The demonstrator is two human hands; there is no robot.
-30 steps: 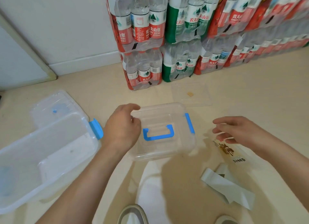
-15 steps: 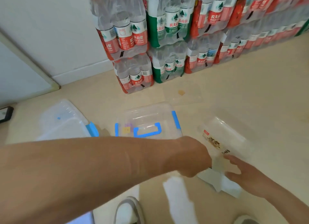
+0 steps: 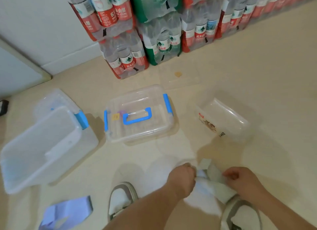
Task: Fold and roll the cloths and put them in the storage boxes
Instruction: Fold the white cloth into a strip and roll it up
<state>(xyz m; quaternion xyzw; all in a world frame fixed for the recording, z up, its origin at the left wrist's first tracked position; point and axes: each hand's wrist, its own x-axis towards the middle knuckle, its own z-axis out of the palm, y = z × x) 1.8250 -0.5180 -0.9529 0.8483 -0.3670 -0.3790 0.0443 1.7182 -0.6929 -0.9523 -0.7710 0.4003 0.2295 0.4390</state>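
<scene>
- Cloth (image 3: 215, 181): I read it as a pale grey-green and white strip. Motion blur softens its edges, so I cannot make out weave or print.
- Location: it is near me, right of centre, over the floor (image 3: 257, 79), between both hands and just far of the right shoe (image 3: 243, 216). I cannot tell whether it touches the floor.
- Orientation: the long axis runs diagonally. The far end points far-left toward the closed storage box (image 3: 139, 127), and the near end runs near-right toward the right shoe.
- Left hand (image 3: 182, 178): the fingers are curled and grip the cloth's left edge.
- Right hand (image 3: 240, 181): the fingers are curled and pinch the cloth's right edge.
- Closed storage box: clear, with a blue handle and blue latches. It sits at centre, far of the hands and well apart from the cloth.
- Open storage box (image 3: 42, 144): clear with a blue latch, at the left.
- Lavender cloth (image 3: 66, 211): it lies on the floor near-left, beside the left shoe (image 3: 120, 199).
</scene>
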